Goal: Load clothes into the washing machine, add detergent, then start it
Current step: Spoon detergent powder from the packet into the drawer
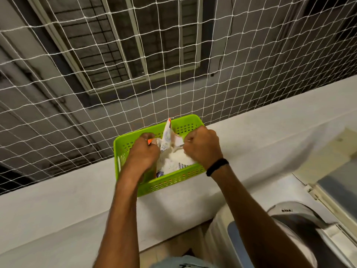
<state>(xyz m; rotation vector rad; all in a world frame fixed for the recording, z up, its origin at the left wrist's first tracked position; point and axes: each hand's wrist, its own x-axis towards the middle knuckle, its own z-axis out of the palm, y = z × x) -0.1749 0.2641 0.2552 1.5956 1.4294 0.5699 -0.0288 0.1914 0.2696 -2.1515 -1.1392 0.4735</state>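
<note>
A bright green perforated basket [173, 180] stands on a white ledge. Inside it sits an open detergent packet [168, 138], white with blue and orange print, with white powder showing in its mouth. My left hand [142, 153] grips the packet's left edge. My right hand [202, 146] is curled on the packet's right edge, where a thin silvery piece, perhaps a spoon, shows at my fingers. At the lower right is the open top-loading washing machine [301, 225], with its dark drum opening visible.
The white ledge [67, 200] runs across the view under the basket. A white rope net [135, 84] rises right behind it, with a grey building wall and a window beyond. The machine's raised lid [334, 186] is at the right edge.
</note>
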